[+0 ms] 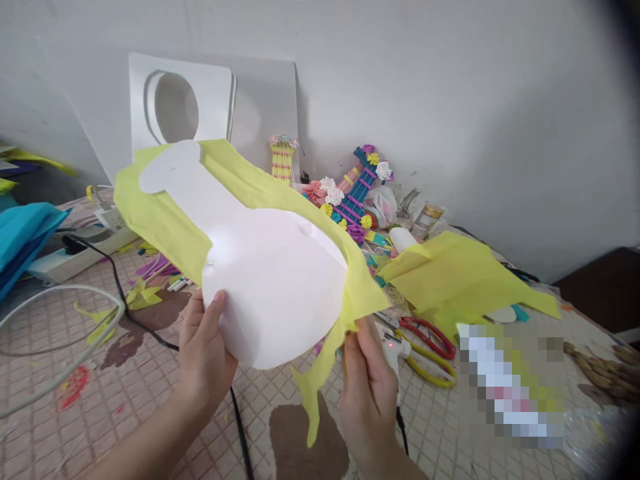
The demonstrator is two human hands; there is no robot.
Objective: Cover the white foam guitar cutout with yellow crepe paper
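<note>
A white guitar-shaped cutout [280, 287] is held up over the table, tilted, with its neck toward the upper left. Yellow paper [160, 213] lies behind it and sticks out around the neck and along the right side. My left hand [205, 340] grips the lower left edge, thumb on the white face. At the lower right, my right hand [367, 367] pinches the edge of the yellow paper; its fingertips are partly hidden. A ragged yellow strip [314, 400] dangles beside that hand.
A glue gun [395, 350] with a red light and red- and yellow-handled pliers [430, 337] lie right of my right hand. More yellow paper [450, 273] is behind them. Decorated paper guitars [357, 193] stand by the wall. Cables [117, 280] and a power strip [83, 253] lie left.
</note>
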